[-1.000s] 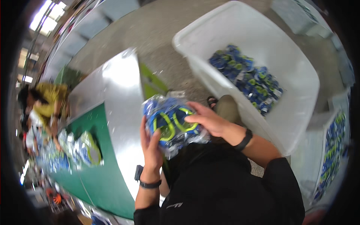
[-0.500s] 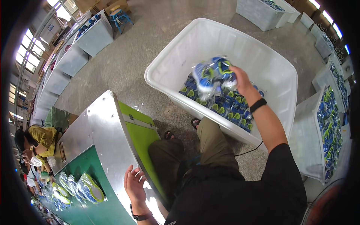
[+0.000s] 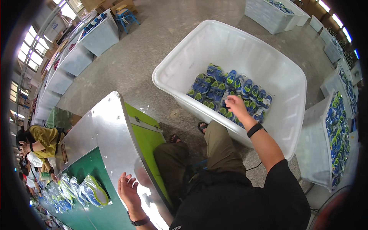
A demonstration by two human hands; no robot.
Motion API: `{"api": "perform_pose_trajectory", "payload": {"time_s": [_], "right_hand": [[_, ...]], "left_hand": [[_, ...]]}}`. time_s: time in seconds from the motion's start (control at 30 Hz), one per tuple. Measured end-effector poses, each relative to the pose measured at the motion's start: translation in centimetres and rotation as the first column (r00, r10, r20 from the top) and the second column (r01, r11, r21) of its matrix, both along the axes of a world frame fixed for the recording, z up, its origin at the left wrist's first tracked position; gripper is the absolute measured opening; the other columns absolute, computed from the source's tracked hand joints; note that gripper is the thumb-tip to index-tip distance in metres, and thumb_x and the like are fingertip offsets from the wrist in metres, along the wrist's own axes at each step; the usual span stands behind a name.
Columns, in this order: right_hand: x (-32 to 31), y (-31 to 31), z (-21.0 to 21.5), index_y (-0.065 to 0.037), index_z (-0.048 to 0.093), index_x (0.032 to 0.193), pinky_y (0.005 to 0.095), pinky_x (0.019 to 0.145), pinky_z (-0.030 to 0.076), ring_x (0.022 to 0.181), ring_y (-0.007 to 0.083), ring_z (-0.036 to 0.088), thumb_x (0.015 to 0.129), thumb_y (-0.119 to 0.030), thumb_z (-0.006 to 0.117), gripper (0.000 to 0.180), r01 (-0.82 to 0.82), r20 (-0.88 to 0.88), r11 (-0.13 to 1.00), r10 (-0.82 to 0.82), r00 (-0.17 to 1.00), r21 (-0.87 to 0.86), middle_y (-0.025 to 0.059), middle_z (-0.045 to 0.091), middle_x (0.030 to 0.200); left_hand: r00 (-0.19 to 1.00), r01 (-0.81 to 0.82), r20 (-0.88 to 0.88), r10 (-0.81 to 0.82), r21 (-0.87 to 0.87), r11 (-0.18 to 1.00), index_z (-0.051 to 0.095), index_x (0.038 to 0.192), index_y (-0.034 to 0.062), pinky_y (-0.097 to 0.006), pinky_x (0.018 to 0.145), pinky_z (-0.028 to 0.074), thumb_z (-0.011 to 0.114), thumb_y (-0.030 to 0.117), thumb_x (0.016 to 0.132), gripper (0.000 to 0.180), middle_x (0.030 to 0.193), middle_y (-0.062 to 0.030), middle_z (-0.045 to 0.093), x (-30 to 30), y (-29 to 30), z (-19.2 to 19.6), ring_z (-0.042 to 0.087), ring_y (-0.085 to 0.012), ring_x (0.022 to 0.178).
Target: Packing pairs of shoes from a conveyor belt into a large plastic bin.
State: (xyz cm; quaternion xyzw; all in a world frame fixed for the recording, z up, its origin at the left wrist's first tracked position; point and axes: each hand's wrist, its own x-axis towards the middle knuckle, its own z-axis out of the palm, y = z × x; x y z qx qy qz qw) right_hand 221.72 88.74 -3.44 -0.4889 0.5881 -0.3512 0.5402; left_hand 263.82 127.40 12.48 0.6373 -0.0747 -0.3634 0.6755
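Note:
Above the big white bin, my right hand hangs over the bagged blue-and-green shoes. Its fingers are loosely bent and nothing shows in them. The shoes lie in rows on the bin floor, in clear bags. My left hand is over the metal edge of the workbench, fingers apart and holding nothing. Nearest to it on the green belt lies a row of bagged shoes.
Another bin full of similar shoes stands at right. A person in a yellow shirt is at the far left, beside the bench. More white bins line the left, near a blue stool. A fan is at lower right.
My right hand has let go of the bagged shoes, which now lie in the bin, and has drawn back slightly toward me. My left hand has shifted a little left and down.

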Motion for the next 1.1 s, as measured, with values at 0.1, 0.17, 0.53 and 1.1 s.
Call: {"api": "perform_pose_trajectory", "payload": {"time_s": [0.1,0.17,0.53,1.1], "right_hand": [[3.7,0.9,-0.1,0.001,0.066,0.122,0.0353,0.084,0.054,0.09,0.0214,0.069,0.093,-0.023,0.073,0.038,-0.179,-0.139,0.951,0.148,0.979,-0.252,0.011,0.07,0.103],[6.3,1.7,-0.4,0.0,0.066,0.122,0.0361,0.084,0.054,0.092,0.0229,0.068,0.092,-0.022,0.073,0.038,-0.268,-0.211,0.902,0.205,0.956,-0.338,0.0114,0.07,0.104],[7.6,3.4,-2.7,0.002,0.06,0.126,0.0452,0.099,0.047,0.116,0.0397,0.058,0.097,-0.022,0.066,0.038,-0.523,-0.641,0.691,0.113,0.759,-0.499,0.02,0.06,0.125],[7.6,3.0,-3.7,-0.002,0.054,0.133,0.0495,0.092,0.048,0.115,0.0435,0.057,0.097,-0.021,0.064,0.042,-0.531,-0.76,0.719,0.005,0.65,-0.448,0.0197,0.057,0.125]], "left_hand": [[0.996,-0.077,0.051,0.078,-0.01,0.997,0.061,0.127,0.005,-0.03,0.08,0.05,0.057,0.026,0.103,0.032,0.103,-0.0031,0.068,2.3,0.5,0.1,0.063,-0.0157,0.092],[0.979,-0.169,0.117,0.167,0.011,0.986,0.063,0.125,0.0042,-0.029,0.081,0.05,0.06,0.027,0.102,0.032,0.102,-0.0029,0.069,4.6,1.9,0.0,0.064,-0.0145,0.094],[0.274,-0.733,0.962,-0.003,0.211,0.647,0.063,0.135,0.0022,-0.043,0.111,0.04,0.076,0.033,0.088,0.057,0.132,-0.0204,0.064,19.6,10.4,-5.3,0.056,-0.0322,0.128],[0.681,-0.648,0.488,0.545,0.056,0.759,0.067,0.113,-0.0083,-0.039,0.084,0.055,0.081,0.023,0.083,0.045,0.102,-0.0148,0.07,21.5,14.5,-11.1,0.066,-0.0279,0.088]]}}
